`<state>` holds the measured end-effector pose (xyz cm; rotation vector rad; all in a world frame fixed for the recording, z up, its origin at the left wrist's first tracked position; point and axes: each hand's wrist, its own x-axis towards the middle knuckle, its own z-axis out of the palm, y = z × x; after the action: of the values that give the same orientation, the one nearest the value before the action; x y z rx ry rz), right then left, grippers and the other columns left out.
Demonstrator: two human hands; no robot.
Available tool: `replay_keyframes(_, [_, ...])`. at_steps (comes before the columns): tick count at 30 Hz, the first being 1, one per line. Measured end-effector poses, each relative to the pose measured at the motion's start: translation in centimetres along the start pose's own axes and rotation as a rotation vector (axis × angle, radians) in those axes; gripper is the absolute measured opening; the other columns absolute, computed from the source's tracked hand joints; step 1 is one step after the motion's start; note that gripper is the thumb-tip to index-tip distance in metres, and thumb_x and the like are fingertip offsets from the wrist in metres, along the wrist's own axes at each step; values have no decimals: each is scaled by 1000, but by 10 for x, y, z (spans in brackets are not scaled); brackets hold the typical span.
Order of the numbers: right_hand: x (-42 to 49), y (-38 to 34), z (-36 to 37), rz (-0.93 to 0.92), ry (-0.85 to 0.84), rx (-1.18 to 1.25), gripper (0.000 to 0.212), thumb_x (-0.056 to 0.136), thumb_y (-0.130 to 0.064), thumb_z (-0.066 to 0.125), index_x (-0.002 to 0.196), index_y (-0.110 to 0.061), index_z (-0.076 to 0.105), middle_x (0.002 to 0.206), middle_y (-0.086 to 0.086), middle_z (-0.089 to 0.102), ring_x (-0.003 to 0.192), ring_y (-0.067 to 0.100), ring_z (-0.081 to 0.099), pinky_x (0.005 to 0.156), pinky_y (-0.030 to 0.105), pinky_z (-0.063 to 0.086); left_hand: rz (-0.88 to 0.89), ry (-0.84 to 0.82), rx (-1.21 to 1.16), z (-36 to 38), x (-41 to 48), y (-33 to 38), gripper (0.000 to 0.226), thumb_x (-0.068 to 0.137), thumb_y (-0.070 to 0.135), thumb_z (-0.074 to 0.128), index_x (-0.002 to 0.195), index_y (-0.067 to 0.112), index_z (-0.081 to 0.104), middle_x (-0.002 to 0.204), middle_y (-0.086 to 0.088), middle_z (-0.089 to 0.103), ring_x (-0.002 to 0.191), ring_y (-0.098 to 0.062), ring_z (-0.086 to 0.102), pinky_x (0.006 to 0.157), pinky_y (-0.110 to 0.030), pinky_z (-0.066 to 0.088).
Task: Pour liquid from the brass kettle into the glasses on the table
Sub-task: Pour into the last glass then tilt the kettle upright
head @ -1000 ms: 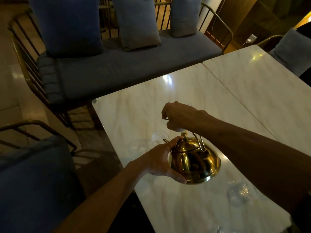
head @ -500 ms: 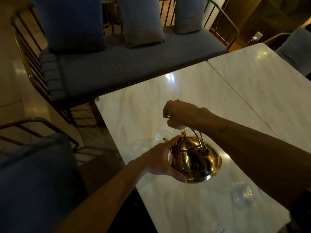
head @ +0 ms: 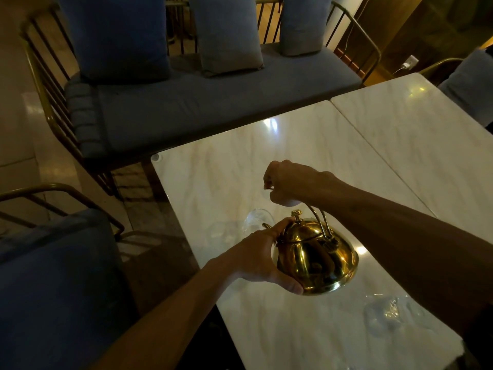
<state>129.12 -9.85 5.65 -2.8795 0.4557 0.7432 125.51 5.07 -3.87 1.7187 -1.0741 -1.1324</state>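
kettle [head: 317, 259] above table [head: 213, 188]; one glass [head: 257, 218] behind-left; another glass [head: 386, 316] right-front

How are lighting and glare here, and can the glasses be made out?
Head view: dim, warm light; glare spots on the table; bright reflections on the kettle; both glasses faint, one by the spout, one near the right edge; wide-angle bending at the borders.
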Motion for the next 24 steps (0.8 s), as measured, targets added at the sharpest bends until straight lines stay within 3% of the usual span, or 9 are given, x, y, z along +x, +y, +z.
replay_keyframes(4, [0, 1, 0, -1, -16, -14, 37, 85, -14, 65, 121, -9, 59, 109, 7, 66, 91, 22, 66, 80, 30, 56, 8, 13, 11, 1, 0, 2, 105, 61, 41, 94, 140, 53, 26, 121, 34, 48, 114, 14, 44, 96, -7, 32])
replay_keyframes(8, [1, -1, -1, 8, -20, -32, 36, 84, -14, 65, 118, -8, 58, 105, 8, 66, 86, 23, 67, 80, 34, 58, 10, 15, -16, 2, -1, 2, 105, 61, 39, 94, 143, 48, 28, 121, 33, 48, 115, 10, 44, 92, -5, 31])
replay_keyframes(10, [2, -2, -1, 3, -25, -41, 36, 83, -13, 65, 117, -8, 58, 106, 9, 67, 87, 23, 67, 80, 34, 58, 6, 14, -18, 2, -1, 1, 104, 62, 38, 94, 143, 47, 28, 119, 35, 47, 111, 16, 44, 89, -1, 30])
replay_keyframes(14, [2, -4, -3, 5, -39, -45, 36, 84, -12, 65, 119, -8, 57, 107, 9, 66, 87, 22, 66, 79, 31, 57, -7, 22, -24, 1, -1, 2, 102, 62, 38, 94, 139, 54, 27, 118, 37, 47, 114, 11, 43, 90, -3, 30])
replay_keyframes(19, [2, -6, -5, 7, -39, -68, 35, 87, -15, 63, 121, -7, 58, 107, 8, 66, 89, 22, 66, 80, 29, 55, -16, 24, -21, 1, 0, 3, 101, 63, 39, 93, 140, 51, 28, 121, 34, 46, 113, 12, 43, 90, -4, 30])
replay_keyframes(24, [4, -7, -6, 5, -58, -72, 37, 88, -15, 62, 123, -6, 57, 108, 8, 65, 92, 21, 65, 79, 27, 53, -23, 28, -27, 1, 2, 1, 105, 64, 40, 93, 145, 46, 27, 128, 28, 45, 122, 2, 40, 96, -12, 31])
